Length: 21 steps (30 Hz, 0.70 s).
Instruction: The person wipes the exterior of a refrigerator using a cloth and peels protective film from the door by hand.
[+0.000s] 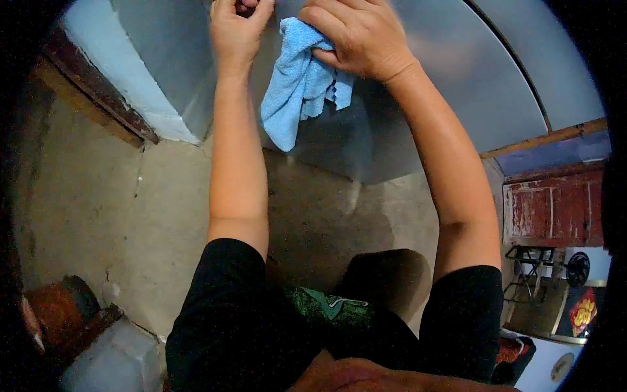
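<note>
My right hand (356,36) grips a light blue cloth (297,85), which hangs down in folds with a zigzag-cut edge. Behind the cloth is a smooth, shiny grey panel (385,130). At the top edge of the view, to the left of the cloth, my left hand (240,26) is closed with its fingers curled in. Its fingertips are partly cut off by the frame, so what they hold, if anything, is hidden. Both arms reach up and forward in front of the grey panel.
A pale wall corner (157,98) stands at the left, with a dark wooden door frame (91,85) beside it. Concrete floor (170,176) lies below. An orange-brown container (62,307) is at lower left. A worn red door (555,206) and black fan (577,268) appear at right.
</note>
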### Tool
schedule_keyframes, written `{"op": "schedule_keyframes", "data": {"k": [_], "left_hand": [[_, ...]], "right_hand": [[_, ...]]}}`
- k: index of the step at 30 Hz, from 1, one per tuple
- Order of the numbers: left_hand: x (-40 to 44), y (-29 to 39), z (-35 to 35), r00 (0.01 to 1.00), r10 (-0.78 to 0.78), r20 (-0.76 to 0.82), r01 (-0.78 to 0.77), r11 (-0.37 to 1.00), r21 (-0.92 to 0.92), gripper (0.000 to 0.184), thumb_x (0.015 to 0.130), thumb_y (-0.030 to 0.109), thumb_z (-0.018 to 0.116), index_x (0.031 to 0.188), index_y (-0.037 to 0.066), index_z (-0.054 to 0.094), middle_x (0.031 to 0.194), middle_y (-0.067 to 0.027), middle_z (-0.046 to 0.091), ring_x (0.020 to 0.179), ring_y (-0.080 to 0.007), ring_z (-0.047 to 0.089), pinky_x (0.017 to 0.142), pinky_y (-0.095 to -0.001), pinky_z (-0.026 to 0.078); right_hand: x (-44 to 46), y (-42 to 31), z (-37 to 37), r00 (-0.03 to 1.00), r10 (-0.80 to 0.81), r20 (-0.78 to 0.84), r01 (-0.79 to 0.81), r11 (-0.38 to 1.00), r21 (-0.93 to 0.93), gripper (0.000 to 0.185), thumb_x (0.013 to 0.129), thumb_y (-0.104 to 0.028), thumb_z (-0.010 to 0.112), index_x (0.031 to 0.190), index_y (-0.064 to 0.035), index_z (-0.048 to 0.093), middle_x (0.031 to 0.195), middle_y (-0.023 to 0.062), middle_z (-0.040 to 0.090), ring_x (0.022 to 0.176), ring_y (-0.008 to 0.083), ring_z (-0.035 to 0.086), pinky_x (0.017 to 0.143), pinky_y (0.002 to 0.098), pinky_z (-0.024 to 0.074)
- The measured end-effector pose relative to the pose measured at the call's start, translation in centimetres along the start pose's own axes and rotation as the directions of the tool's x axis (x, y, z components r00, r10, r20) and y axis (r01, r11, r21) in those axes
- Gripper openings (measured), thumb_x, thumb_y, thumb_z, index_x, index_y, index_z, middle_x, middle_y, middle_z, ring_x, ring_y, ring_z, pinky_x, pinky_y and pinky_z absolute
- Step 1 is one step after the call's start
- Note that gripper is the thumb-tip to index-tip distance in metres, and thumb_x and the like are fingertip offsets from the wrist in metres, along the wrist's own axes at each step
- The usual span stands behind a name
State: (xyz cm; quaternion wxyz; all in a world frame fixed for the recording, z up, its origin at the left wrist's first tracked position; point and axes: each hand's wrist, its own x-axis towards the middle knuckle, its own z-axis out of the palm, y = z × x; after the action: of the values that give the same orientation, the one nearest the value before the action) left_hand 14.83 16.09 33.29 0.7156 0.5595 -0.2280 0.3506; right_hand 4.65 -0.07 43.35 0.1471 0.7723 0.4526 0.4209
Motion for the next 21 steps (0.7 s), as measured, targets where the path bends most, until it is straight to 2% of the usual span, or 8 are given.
{"op": "schedule_keyframes", "data": {"k": [4,10,12,15,16,18,19,21], "left_hand": [[-0.3,1.0,0.5,0.997,-0.075,-0.028,0.077,0.996,0.045,0.017,0.085,0.003,0.071,0.098,0.007,0.061,0.082,0.0041,0.046,0.073,-0.0076,0.046,0.067,-0.0220,0.042],[0.1,-1.0,0.1,0.991,-0.131,0.009,0.131,0.982,-0.135,0.013,0.086,0.004,0.069,0.094,0.007,0.059,0.080,0.0041,0.045,0.072,-0.0079,0.044,0.066,-0.0224,0.040],[0.2,-1.0,-0.3,0.986,0.163,-0.022,-0.143,0.916,0.375,0.010,0.087,0.003,0.064,0.094,0.008,0.060,0.078,0.0038,0.045,0.071,-0.0090,0.044,0.067,-0.0233,0.040],[0.1,-0.8,-0.5,0.998,0.061,-0.023,-0.056,0.980,0.191,0.008,0.086,0.002,0.061,0.092,0.008,0.061,0.076,0.0012,0.045,0.070,-0.0124,0.044,0.070,-0.0244,0.040],[0.2,-0.6,-0.7,0.997,0.067,-0.031,-0.060,0.980,0.189,0.008,0.086,0.002,0.061,0.092,0.008,0.061,0.076,0.0012,0.045,0.070,-0.0124,0.044,0.070,-0.0244,0.040],[0.6,0.2,-1.1,0.977,-0.167,0.136,0.187,0.969,-0.158,0.011,0.086,0.002,0.061,0.095,0.007,0.064,0.083,-0.0072,0.059,0.075,-0.0229,0.058,0.072,-0.0314,0.046],[0.8,0.9,-1.5,0.980,-0.158,0.123,0.177,0.970,-0.163,0.011,0.086,0.002,0.061,0.095,0.007,0.064,0.083,-0.0072,0.059,0.075,-0.0229,0.058,0.072,-0.0314,0.046],[0.9,4.0,-2.5,0.785,-0.146,0.603,0.187,0.982,-0.005,0.039,0.087,0.028,0.072,0.121,0.010,0.063,0.116,-0.0138,0.066,0.105,-0.0278,0.062,0.095,-0.0386,0.048]], "right_hand": [[0.0,0.1,-0.1,1.000,0.013,0.017,-0.014,1.000,0.020,0.040,0.057,-0.023,0.077,0.091,-0.0087,0.060,0.098,0.0070,0.063,0.101,0.0245,0.060,0.096,0.0396,0.0435],[0.0,0.1,-0.2,1.000,0.021,0.022,-0.022,0.999,0.038,0.040,0.058,-0.024,0.076,0.091,-0.0087,0.060,0.099,0.0072,0.063,0.101,0.0249,0.060,0.096,0.0399,0.0437],[0.1,0.0,-0.3,1.000,0.014,0.022,-0.015,0.999,0.042,0.040,0.058,-0.024,0.076,0.091,-0.0086,0.060,0.099,0.0073,0.063,0.101,0.0250,0.060,0.096,0.0398,0.0437],[0.2,-0.2,-0.7,0.999,0.025,0.031,-0.026,0.999,0.027,0.040,0.059,-0.025,0.076,0.091,-0.0086,0.060,0.099,0.0067,0.063,0.101,0.0241,0.060,0.097,0.0399,0.0432],[0.2,-0.1,-0.7,0.999,0.029,0.042,-0.030,0.999,0.039,0.037,0.060,-0.020,0.075,0.093,-0.0077,0.060,0.099,0.0082,0.063,0.100,0.0261,0.059,0.095,0.0402,0.0442],[-0.1,0.1,-0.5,0.999,0.014,0.050,-0.016,0.999,0.047,0.035,0.062,-0.014,0.073,0.094,-0.0067,0.060,0.098,0.0098,0.062,0.099,0.0280,0.059,0.093,0.0405,0.0453],[-0.5,0.2,-0.2,0.998,0.021,0.054,-0.020,1.000,-0.002,0.038,0.065,-0.023,0.074,0.099,-0.0104,0.062,0.103,0.0056,0.065,0.105,0.0243,0.060,0.096,0.0395,0.0428],[-0.9,0.3,0.6,0.999,0.009,0.054,-0.006,0.998,-0.055,0.041,0.067,-0.032,0.074,0.103,-0.0141,0.064,0.108,0.0014,0.068,0.110,0.0205,0.061,0.099,0.0385,0.0404]]}}
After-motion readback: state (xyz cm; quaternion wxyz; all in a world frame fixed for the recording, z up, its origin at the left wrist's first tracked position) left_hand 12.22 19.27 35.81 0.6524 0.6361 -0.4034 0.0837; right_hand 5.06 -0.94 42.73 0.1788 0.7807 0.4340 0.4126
